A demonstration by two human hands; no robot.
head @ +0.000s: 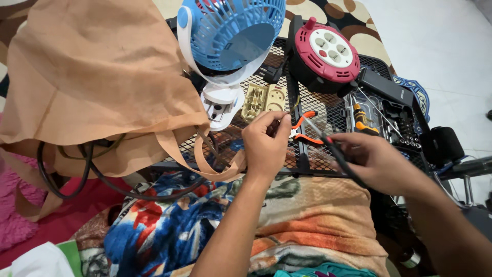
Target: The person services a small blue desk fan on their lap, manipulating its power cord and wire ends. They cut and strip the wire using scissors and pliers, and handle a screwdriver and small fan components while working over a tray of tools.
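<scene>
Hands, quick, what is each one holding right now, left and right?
Left hand: closed, fingers pinching a thin wire end above the orange-handled pliers.
Right hand: closed, holding a black cable.

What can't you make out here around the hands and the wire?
Head view:
- Wire tip: hidden between left hand fingers.
- Cable far end: covered by right hand.
- Pliers jaws: behind left hand.
- Bag contents: hidden by its cloth.
- Fan top: cut off by upper edge.
</scene>
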